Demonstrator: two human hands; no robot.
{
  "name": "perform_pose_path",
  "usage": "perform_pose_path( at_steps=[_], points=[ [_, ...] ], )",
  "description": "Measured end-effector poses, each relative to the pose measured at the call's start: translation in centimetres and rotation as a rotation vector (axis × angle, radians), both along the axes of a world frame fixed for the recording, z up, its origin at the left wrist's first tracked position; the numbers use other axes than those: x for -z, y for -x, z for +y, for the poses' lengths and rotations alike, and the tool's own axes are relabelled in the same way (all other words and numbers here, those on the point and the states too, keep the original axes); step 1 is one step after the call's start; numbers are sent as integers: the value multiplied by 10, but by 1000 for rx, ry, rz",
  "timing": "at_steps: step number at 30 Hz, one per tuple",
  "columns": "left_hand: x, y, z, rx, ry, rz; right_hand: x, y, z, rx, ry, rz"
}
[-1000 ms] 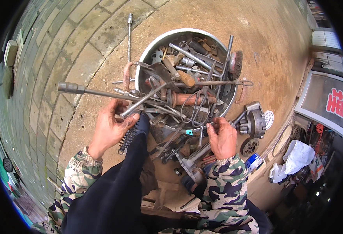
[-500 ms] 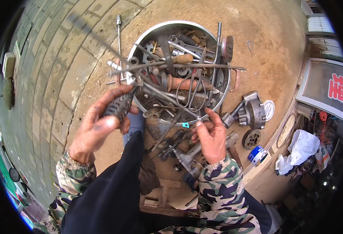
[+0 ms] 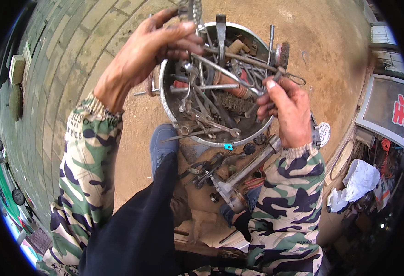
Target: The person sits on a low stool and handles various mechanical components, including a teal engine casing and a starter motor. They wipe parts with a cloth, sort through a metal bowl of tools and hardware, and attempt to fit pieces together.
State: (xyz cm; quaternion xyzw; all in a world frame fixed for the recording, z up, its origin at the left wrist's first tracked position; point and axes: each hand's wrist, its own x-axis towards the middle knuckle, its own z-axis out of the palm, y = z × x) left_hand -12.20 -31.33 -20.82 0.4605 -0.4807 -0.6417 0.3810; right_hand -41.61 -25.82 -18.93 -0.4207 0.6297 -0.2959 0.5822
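Above dirt ground (image 3: 330, 50), left hand (image 3: 153, 48) raised, fingers (image 3: 183, 34) gripping tools (image 3: 193, 11).

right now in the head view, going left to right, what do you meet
green block on the paving → left hand holding a metal tool → round metal basin of tools → right hand → white bag

Grey steel tools (image 3: 220, 99) fill a silvery basin (image 3: 165, 103) under the fingers. Green, white and black camouflage sleeves (image 3: 85, 156) cover both arms. Tan dirt ground (image 3: 324, 60) lies beyond the fingertips; a white rag (image 3: 360, 179) sits outward.
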Motion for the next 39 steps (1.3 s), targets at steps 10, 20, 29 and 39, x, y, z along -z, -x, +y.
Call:
perform_pose_path(
  at_steps=[10,20,29,39],
  points=[
    [24,17,12,-227,-98,140,17,20,-14,-220,-120,-107],
    [30,-23,43,-200,93,-119,21,32,42,87,-83,6],
    [36,-23,124,-111,-75,-430,56,13,99,-154,25,302],
    [34,4,158,197,58,-684,69,-26,83,-571,189,795]
  ],
)
